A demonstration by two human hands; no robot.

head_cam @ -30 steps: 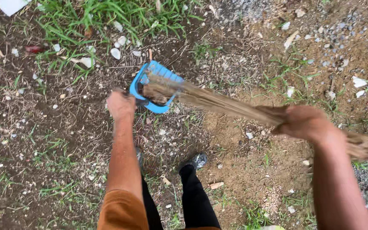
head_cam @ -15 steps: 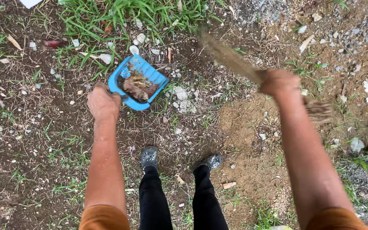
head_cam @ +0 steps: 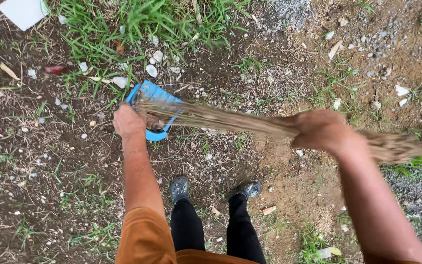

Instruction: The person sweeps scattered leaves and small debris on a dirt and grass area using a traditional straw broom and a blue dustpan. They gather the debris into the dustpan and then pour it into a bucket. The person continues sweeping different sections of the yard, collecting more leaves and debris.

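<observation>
The blue dustpan (head_cam: 151,105) sits left of frame centre on bare soil, brown debris inside it, gripped at its near edge by the left hand (head_cam: 129,121), fingers closed on the handle side. The right hand (head_cam: 321,129), right of centre, is clenched around a bundled straw broom (head_cam: 230,119), whose bristles now reach across into the dustpan mouth; half a second ago the broom was lifted up and away toward the upper right, so a fresh stroke has come in, and more litter is likely being drawn into the pan. Dark shoes (head_cam: 179,188) stand at lower centre. The ground (head_cam: 50,161) is dirt with pebbles, pale fragments and dry stalks; grass (head_cam: 137,24) fills the upper left, gravel (head_cam: 382,44) the upper right
</observation>
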